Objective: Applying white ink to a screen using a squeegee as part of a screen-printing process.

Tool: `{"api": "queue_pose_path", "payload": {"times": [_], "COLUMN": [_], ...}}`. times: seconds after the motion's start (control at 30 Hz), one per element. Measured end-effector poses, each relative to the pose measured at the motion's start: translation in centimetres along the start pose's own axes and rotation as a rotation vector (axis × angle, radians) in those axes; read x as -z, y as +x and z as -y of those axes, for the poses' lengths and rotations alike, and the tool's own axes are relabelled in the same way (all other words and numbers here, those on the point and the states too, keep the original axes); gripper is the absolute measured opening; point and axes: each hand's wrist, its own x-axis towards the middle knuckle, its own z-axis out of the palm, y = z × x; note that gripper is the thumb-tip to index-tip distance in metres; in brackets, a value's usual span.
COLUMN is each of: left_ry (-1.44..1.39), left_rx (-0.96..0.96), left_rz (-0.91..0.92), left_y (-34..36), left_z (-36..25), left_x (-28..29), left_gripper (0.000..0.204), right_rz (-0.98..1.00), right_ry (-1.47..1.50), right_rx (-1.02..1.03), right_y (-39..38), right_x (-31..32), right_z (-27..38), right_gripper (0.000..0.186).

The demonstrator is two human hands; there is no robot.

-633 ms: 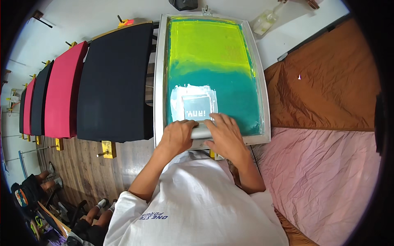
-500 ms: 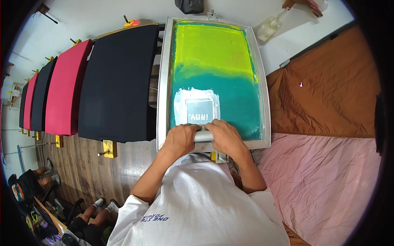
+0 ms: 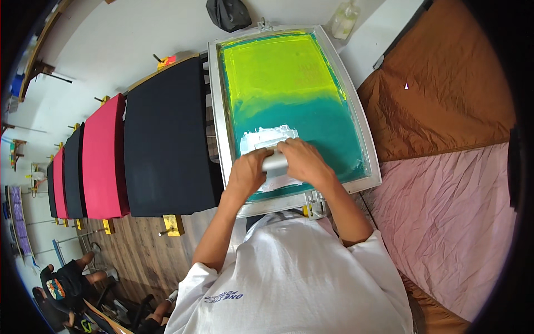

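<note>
A pale squeegee [image 3: 275, 161] is gripped from both ends, across the lower part of a screen-printing frame [image 3: 356, 186]. My left hand [image 3: 248, 172] closes round its left end and my right hand [image 3: 305, 160] round its right end, thumbs near each other in the middle. The mesh [image 3: 328, 122] is teal nearest me and yellow-green at the far end. A patch of white ink [image 3: 270, 133] lies just beyond the squeegee, with more white showing on the near side. The squeegee and my hands hide the stencil design.
Fabric-covered boards, a black one [image 3: 167, 145] and a red one [image 3: 104, 161] among several, line up leftward. Metal clamps [image 3: 315, 205] hold the frame's near edge. Brown cloth [image 3: 445, 94] and pink cloth [image 3: 439, 222] spread at right. People [image 3: 67, 286] sit at lower left.
Both hands have pushed the squeegee away from the frame's near edge, over the stencil design, which it now covers. The whole view has tilted and shifted.
</note>
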Motion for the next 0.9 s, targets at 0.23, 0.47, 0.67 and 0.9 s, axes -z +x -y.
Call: {"api": "queue_pose_path", "payload": {"times": [0.23,0.47,0.67,0.9], "left_ry": [0.060,0.034,0.017,-0.009], "left_rx": [-0.030,-0.024,0.053,-0.030], "left_rz": [0.017,0.066,0.038,-0.061], "left_y": [-6.8,-2.9,2.4,-3.7], "left_z": [-2.1,-2.1,0.4,-0.9], "left_x": [-2.2,1.5,1.6,-1.8], "left_gripper": [0.064,0.038,0.038,0.049], "right_rz": [-0.057,0.057,0.034,-0.056], "right_ry": [-0.010,0.056,-0.058,0.013], "right_rx": [0.016,-0.049,-0.109,-0.082], "right_y": [-7.1,-3.2,2.4,-4.1], "right_x": [-1.6,1.7,1.2,-0.5], "right_z": [3.2,3.2,0.7,2.9], "right_gripper": [0.035,0.031,0.026,0.037]}}
